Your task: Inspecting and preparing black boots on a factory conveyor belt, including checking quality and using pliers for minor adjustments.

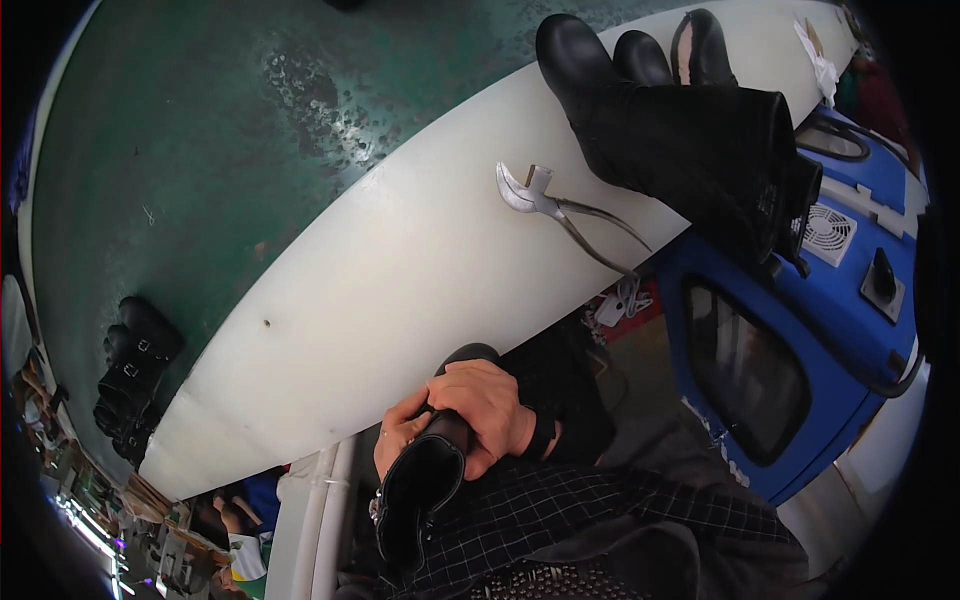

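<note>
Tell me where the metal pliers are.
In the head view, the metal pliers lie on the white tabletop, right of centre, beyond the right hand and beside the black boots.

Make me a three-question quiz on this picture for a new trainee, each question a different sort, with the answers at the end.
1. What are the left hand and right hand holding?
2. True or false: the metal pliers are in the right hand.
3. What colour is the machine with the white fan grille?
A) Red B) Blue C) Yellow

Key: 1. A black boot. 2. False; they lie on the white table. 3. B.
</note>
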`<state>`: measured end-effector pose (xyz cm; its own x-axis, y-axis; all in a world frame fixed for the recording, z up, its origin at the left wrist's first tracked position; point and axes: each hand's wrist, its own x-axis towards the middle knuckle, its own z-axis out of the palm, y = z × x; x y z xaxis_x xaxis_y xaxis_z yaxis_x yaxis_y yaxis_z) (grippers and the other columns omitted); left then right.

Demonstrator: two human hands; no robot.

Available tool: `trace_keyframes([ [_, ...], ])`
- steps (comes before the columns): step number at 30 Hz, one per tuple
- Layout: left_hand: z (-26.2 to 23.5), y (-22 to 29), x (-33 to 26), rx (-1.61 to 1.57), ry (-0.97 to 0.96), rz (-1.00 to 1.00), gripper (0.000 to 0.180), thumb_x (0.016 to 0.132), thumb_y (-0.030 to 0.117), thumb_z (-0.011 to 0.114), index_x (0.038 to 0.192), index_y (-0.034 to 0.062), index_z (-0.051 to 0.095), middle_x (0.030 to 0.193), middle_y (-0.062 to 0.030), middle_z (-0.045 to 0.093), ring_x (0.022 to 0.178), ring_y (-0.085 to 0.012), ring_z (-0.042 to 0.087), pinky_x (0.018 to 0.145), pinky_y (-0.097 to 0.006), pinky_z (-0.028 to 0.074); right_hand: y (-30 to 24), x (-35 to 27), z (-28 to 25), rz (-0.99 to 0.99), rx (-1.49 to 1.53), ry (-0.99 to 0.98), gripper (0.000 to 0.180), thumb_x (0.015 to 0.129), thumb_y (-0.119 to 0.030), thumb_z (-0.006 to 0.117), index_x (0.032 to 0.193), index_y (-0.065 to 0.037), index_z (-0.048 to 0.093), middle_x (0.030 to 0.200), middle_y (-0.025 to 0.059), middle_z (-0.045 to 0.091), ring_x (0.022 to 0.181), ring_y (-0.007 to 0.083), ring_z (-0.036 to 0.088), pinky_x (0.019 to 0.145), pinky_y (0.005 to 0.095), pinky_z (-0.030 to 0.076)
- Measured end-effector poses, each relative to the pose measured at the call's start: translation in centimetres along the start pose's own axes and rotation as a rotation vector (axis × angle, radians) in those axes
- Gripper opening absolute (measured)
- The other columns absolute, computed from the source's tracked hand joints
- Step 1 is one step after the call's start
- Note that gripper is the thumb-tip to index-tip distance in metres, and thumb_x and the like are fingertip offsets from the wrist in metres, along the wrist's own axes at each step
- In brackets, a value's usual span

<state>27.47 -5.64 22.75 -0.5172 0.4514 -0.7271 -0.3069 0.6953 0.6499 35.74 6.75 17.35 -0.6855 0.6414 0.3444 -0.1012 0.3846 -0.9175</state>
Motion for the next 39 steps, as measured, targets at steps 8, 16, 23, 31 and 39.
trace_keyframes([
  [8, -0.6, -2.1, -0.3, -0.067, -0.074, 0.011, 0.020, 0.078, -0.001, 0.067, 0.095, 0.0034, 0.058, 0.113, -0.0248, 0.058, 0.102, -0.0352, 0.061, 0.085, -0.039, 0.051, -0.4, 1.5, -0.8, 0.130, -0.007, -0.004, 0.056, 0.083, -0.057, 0.052, 0.086, -0.001, 0.056, 0.081, 0.0118, 0.065, 0.065, 0.0266, 0.064, 0.064, 0.0381, 0.053],
  [16, -1.1, 2.5, 1.9, 0.144, -0.114, 0.492, 0.024, 0.072, 0.004, 0.071, 0.094, 0.0005, 0.061, 0.114, -0.0257, 0.059, 0.100, -0.0344, 0.061, 0.087, -0.040, 0.048, -0.2, 2.1, -1.0, 0.219, 0.008, -0.033, 0.021, 0.075, -0.019, 0.065, 0.086, -0.004, 0.055, 0.083, 0.0098, 0.067, 0.071, 0.0230, 0.066, 0.073, 0.0370, 0.052],
  [23, -1.8, 5.4, 3.4, 0.310, -0.227, 0.543, 0.026, 0.073, 0.014, 0.070, 0.092, -0.0009, 0.062, 0.113, -0.0251, 0.059, 0.090, -0.0322, 0.062, 0.079, -0.037, 0.049, 0.0, 1.7, -0.9, 0.252, 0.054, 0.029, 0.037, 0.072, -0.030, 0.065, 0.093, -0.001, 0.056, 0.087, 0.0141, 0.065, 0.076, 0.0265, 0.066, 0.074, 0.0387, 0.051],
  [31, -2.3, 8.8, 4.5, 0.528, -0.382, 0.547, 0.031, 0.068, 0.017, 0.070, 0.093, -0.0013, 0.062, 0.115, -0.0244, 0.057, 0.090, -0.0338, 0.061, 0.074, -0.039, 0.049, -0.5, 2.6, -0.1, 0.339, 0.049, 0.210, 0.018, 0.075, -0.013, 0.066, 0.085, -0.007, 0.052, 0.081, 0.0072, 0.067, 0.070, 0.0195, 0.065, 0.074, 0.0364, 0.052],
  [39, -1.7, 11.6, 4.7, 0.687, -0.502, 0.555, 0.038, 0.067, 0.022, 0.071, 0.096, -0.0003, 0.062, 0.118, -0.0245, 0.055, 0.092, -0.0354, 0.061, 0.076, -0.041, 0.050, -1.2, 2.6, 0.3, 0.340, -0.013, 0.395, 0.015, 0.077, -0.013, 0.064, 0.080, -0.008, 0.050, 0.076, 0.0053, 0.065, 0.068, 0.0180, 0.065, 0.072, 0.0358, 0.053],
])
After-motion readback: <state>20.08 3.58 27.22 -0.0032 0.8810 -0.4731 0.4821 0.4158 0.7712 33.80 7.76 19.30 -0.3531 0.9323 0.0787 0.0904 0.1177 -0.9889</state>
